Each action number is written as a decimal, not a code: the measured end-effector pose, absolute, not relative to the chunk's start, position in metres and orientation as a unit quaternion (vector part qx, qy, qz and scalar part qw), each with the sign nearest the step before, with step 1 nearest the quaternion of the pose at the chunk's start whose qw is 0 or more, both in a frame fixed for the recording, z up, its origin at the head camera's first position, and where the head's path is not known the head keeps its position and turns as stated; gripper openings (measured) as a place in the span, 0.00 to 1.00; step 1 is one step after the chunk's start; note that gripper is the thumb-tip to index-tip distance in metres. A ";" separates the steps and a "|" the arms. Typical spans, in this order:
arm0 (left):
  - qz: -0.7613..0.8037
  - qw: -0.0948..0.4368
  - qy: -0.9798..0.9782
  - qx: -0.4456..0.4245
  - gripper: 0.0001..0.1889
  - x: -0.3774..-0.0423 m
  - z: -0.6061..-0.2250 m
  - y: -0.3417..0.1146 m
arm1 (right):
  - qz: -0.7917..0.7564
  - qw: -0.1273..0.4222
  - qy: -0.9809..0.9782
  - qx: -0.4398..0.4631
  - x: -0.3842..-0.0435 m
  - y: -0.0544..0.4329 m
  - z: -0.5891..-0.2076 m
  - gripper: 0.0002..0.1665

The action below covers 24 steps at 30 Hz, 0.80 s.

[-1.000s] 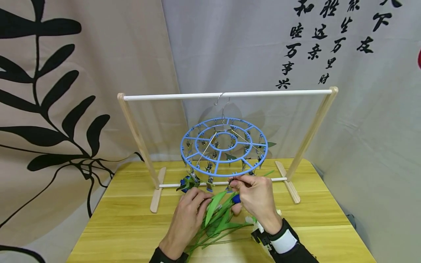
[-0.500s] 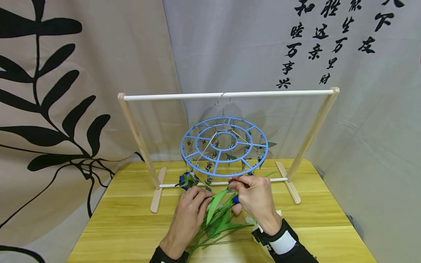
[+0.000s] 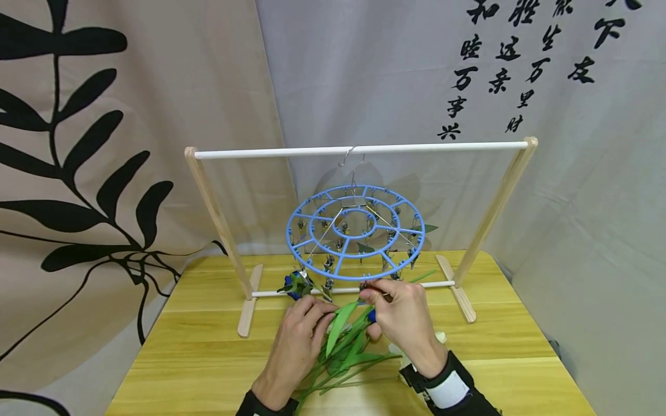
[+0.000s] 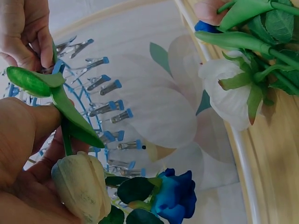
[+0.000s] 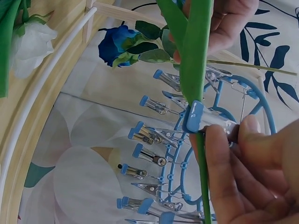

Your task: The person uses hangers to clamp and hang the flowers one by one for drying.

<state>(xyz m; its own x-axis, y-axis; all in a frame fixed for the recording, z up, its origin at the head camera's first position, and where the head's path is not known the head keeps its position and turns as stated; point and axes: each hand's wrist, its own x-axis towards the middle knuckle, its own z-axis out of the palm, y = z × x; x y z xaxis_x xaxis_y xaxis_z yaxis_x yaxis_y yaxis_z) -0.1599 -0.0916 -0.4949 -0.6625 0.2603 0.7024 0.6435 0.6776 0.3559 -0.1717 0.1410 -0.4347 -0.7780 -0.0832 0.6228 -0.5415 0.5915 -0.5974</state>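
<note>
My left hand holds a pale tulip by its stem, the cream bud hanging below the palm in the left wrist view. Green tulip leaves stretch from it to a metal clip with blue tips. My right hand pinches that clip between thumb and fingers, its blue tips lying across the tulip's stem and leaf base. The clip belongs to a blue round clip hanger, which hangs from a rack by a metal hook. A blue rose dangles from the hanger's left side.
The white bar and wooden posts of the rack frame the hanger. Loose green stems and a white rose lie on the wooden table below my hands. Several clips hang around the hanger. Curtains stand behind.
The blue rose and nearby clips sway slightly, and the hanger has turned a little. My right hand has shifted slightly at the clip; my left hand stays in place.
</note>
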 end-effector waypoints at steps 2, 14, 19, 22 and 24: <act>-0.305 0.311 -0.862 -0.260 0.10 -0.160 -0.496 -0.092 | 0.409 0.277 -0.848 0.192 -0.171 0.141 -0.435 0.07; -0.306 0.295 -0.869 -0.253 0.12 -0.158 -0.499 -0.091 | 0.399 0.299 -0.838 0.219 -0.169 0.143 -0.441 0.10; -0.302 0.296 -0.871 -0.249 0.12 -0.158 -0.502 -0.091 | 0.392 0.311 -0.836 0.226 -0.166 0.144 -0.443 0.11; -0.302 0.292 -0.874 -0.245 0.12 -0.159 -0.503 -0.091 | 0.393 0.323 -0.831 0.228 -0.165 0.145 -0.444 0.11; -0.306 0.286 -0.875 -0.242 0.12 -0.159 -0.505 -0.091 | 0.398 0.330 -0.824 0.230 -0.163 0.146 -0.446 0.12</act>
<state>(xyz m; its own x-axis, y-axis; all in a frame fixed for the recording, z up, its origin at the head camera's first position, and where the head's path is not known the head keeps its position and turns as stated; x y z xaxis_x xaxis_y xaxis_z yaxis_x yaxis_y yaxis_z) -0.1592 -0.0909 -0.5046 -0.7188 0.2485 0.6493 0.5990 0.6955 0.3970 -0.1634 0.1460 -0.4455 -0.6759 -0.1165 0.7278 -0.6422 0.5776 -0.5040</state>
